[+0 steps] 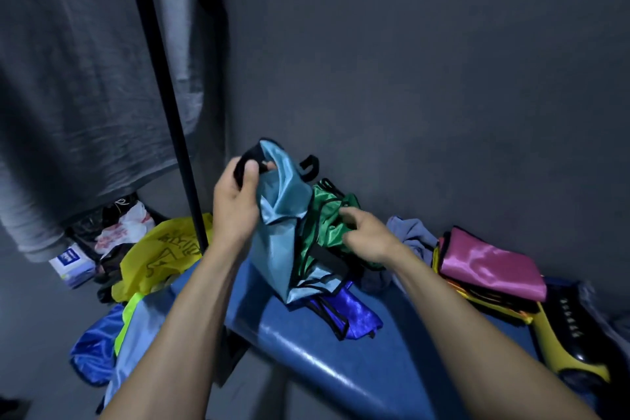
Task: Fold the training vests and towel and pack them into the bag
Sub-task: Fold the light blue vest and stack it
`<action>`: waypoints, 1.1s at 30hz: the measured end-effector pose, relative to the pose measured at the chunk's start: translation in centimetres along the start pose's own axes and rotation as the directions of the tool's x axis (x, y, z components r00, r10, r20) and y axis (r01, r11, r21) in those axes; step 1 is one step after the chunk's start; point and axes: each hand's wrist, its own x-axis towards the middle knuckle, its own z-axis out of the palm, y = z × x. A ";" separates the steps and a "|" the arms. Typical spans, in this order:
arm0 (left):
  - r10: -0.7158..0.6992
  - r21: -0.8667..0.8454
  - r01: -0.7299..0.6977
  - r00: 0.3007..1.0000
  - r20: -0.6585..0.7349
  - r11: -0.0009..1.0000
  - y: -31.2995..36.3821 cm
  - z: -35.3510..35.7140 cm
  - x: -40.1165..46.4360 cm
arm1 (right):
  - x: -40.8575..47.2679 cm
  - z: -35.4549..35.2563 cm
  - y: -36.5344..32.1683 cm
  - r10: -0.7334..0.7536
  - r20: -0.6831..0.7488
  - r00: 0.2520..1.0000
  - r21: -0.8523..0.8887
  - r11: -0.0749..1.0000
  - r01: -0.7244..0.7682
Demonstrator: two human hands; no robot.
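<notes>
Left hand (235, 201) gripped the light blue vest (279, 215) by its black strap, lifted above the blue bench (306, 351). Right hand (361, 232) pinched the green vest (320, 215) beside it. Best separate them first, then flatten before folding.

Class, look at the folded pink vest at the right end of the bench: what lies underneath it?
Under the folded pink vest lies a stack of more folded cloth; only yellow and dark edges show. How many pieces, and what they are, stays covered. The stack rests on the blue bench.
</notes>
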 end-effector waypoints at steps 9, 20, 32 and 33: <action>0.114 -0.373 0.007 0.947 0.302 0.928 17.8 3.1 4.7 | -7.5 -6.7 -8.1 -0.284 -0.288 0.915 0.510 0.763 0.397; 0.301 -0.077 -0.295 0.876 0.377 0.953 28.6 7.2 3.3 | -17.1 -11.7 -11.5 -0.422 -0.405 0.811 0.223 0.815 0.535; 0.313 -0.078 -0.314 0.826 0.468 0.946 29.8 6.2 0.7 | -24.0 -16.1 -9.6 -0.258 -0.581 0.772 0.374 0.758 0.535; 0.306 -0.033 -0.333 0.817 0.489 0.942 29.5 6.1 0.7 | -24.5 -16.9 -9.2 -0.268 -0.586 0.765 0.354 0.764 0.539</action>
